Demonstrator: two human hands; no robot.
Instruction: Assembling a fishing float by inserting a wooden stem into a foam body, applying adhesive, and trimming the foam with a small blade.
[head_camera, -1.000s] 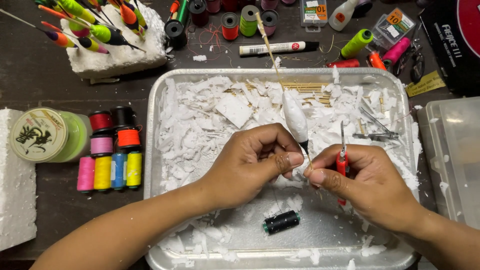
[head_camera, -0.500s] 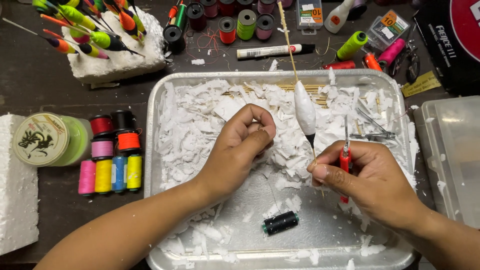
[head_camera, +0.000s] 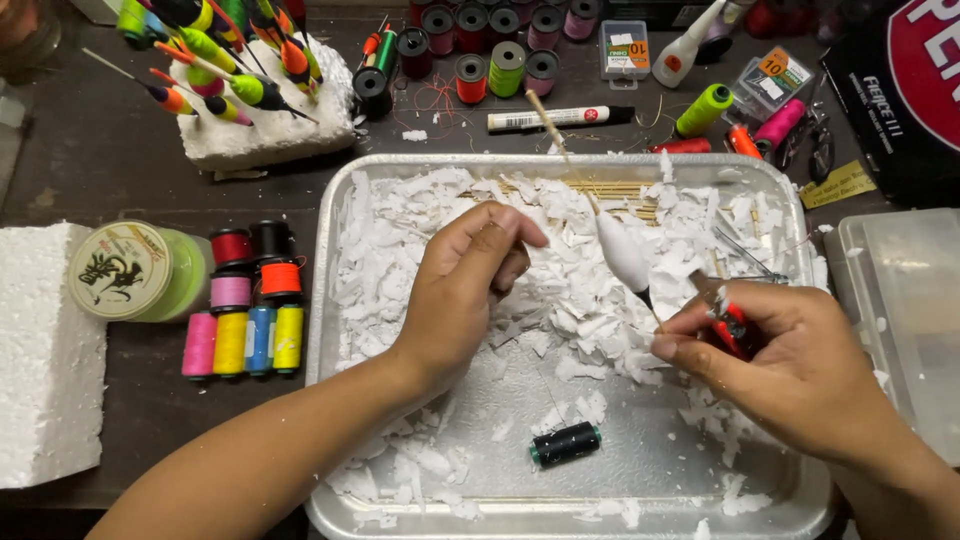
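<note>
My right hand (head_camera: 790, 370) pinches the thin lower stem of a white foam float (head_camera: 622, 255) between thumb and forefinger, and also grips a small red-handled knife (head_camera: 728, 325). The float's long wooden stick (head_camera: 548, 120) slants up and left over the tray's far rim. My left hand (head_camera: 465, 290) hovers to the left of the float, apart from it, fingers curled together with nothing visible in them. Both hands are above a silver metal tray (head_camera: 322, 300) strewn with white foam shavings (head_camera: 400, 240). A black thread spool (head_camera: 565, 443) lies in the tray between the hands.
Left of the tray stand coloured thread spools (head_camera: 245, 320), a green line reel (head_camera: 135, 270) and a foam block (head_camera: 40, 350). Behind it, a foam block holds painted floats (head_camera: 250, 95); more spools (head_camera: 490, 45) and a marker (head_camera: 560, 118) lie nearby. A clear plastic box (head_camera: 900, 300) sits right.
My left hand has let go of the float and drawn away to the left. The float, now held only by my right hand, has shifted right.
</note>
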